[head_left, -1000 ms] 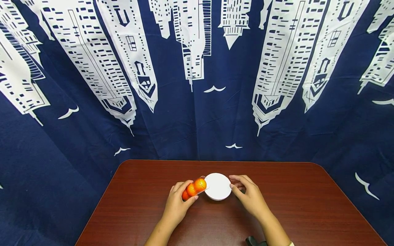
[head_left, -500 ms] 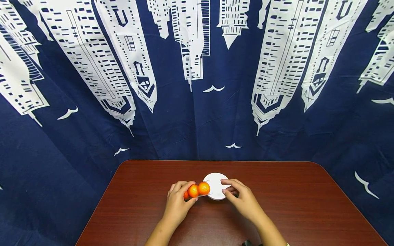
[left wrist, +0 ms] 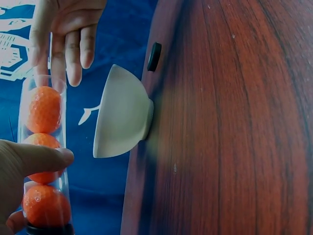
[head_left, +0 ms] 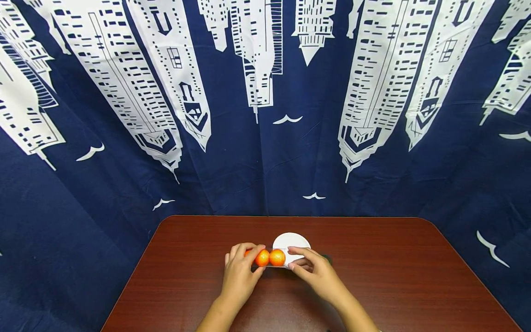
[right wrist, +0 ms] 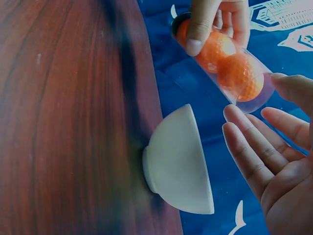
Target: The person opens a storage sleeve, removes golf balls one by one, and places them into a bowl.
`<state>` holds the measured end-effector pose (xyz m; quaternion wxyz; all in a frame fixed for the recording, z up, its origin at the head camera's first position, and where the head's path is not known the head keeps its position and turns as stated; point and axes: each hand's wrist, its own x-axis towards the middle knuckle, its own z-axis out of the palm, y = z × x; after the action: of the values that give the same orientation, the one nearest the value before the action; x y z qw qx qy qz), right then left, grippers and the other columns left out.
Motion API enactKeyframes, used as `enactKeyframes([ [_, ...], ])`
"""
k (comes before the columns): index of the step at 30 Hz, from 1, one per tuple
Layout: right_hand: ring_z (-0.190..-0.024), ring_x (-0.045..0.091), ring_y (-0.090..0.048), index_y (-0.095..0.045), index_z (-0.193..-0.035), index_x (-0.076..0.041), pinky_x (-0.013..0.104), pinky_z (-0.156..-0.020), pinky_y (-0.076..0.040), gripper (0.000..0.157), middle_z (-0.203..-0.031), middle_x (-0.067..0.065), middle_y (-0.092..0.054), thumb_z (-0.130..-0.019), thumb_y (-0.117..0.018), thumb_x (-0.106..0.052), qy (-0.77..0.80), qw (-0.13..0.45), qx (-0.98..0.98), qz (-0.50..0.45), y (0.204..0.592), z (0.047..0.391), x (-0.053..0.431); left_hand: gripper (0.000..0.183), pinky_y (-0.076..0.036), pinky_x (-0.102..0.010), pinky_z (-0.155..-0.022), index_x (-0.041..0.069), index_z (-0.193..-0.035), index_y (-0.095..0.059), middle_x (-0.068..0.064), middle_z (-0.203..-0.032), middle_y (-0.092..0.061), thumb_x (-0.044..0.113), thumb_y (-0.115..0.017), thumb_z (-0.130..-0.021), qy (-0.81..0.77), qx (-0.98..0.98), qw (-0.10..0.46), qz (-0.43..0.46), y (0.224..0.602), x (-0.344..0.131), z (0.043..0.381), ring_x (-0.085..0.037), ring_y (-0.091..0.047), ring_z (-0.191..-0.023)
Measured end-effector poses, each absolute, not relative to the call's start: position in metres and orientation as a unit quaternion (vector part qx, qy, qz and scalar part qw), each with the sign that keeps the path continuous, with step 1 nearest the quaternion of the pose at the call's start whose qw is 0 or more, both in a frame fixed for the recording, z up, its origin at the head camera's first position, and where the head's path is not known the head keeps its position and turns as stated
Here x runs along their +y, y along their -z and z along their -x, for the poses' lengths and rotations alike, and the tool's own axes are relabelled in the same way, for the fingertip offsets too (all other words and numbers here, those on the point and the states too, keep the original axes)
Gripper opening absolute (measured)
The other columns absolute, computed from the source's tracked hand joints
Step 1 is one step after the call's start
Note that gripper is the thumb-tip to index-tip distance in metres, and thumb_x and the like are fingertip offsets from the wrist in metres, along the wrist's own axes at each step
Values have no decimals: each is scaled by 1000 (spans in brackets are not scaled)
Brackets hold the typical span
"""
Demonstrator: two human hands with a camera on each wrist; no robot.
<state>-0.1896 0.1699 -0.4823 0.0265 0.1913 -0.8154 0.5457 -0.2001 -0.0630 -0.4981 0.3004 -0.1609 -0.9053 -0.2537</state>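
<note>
Grip, left hand [head_left: 242, 272]: thumb and fingers pinch one clear plastic tube [left wrist: 55, 133] near its black-capped end. Tube runs across, roughly level, from this grip toward the right hand [head_left: 318, 273]. Count inside: three dimpled orange balls [head_left: 277, 257] in a row, one partly behind the left thumb in the left-wrist view. One black cap [left wrist: 50, 229] closes the tube at the left-hand end.

Right hand: fingers spread, tips around the tube's far end; whether they touch it, cannot tell.

One white round bowl [left wrist: 122, 115] stands upright on the brown wood-grain table [head_left: 174, 276], lower than the grip and just beyond the tube, apart from it. One small black disc [left wrist: 154, 57] lies beyond the bowl from the grip, on the right-hand side. Navy cloth with white building prints [head_left: 265, 175] hangs behind.
</note>
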Motion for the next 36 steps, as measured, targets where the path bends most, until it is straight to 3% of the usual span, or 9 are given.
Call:
enactKeyframes([
  [6,-105,21,-72,-61,-136,-9,23,-88,-57,45,-132,16,-62,-94,-72,-25,-558,19,-809,-186,486,190,167,58,-34,-33,-80,25,-116,-74,3,-112,-65,18,-97,-63,220,-905,318,175,496,-64,200,-21,-55,-111],
  [15,-104,18,-72,-60,-135,-6,19,-84,-57,47,-134,22,-59,-93,-74,-23,-594,-7,-785,-174,491,191,163,60,-34,-36,-79,25,-114,-74,0,-112,-65,14,-97,-59,196,-893,356,194,496,-65,200,-24,-55,-111],
  [25,-105,15,-73,-57,-136,0,20,-85,-57,49,-134,25,-60,-94,-72,-19,-620,-18,-763,-182,495,193,163,65,-34,-37,-84,27,-118,-73,0,-118,-65,12,-97,-60,192,-900,344,188,492,-66,198,-24,-53,-115],
  [36,-105,10,-72,-56,-137,0,21,-87,-57,48,-135,28,-57,-95,-71,-16,-633,-26,-750,-188,499,194,164,68,-37,-40,-84,25,-116,-73,-2,-116,-65,7,-97,-54,183,-887,375,197,494,-64,198,-25,-54,-115],
])
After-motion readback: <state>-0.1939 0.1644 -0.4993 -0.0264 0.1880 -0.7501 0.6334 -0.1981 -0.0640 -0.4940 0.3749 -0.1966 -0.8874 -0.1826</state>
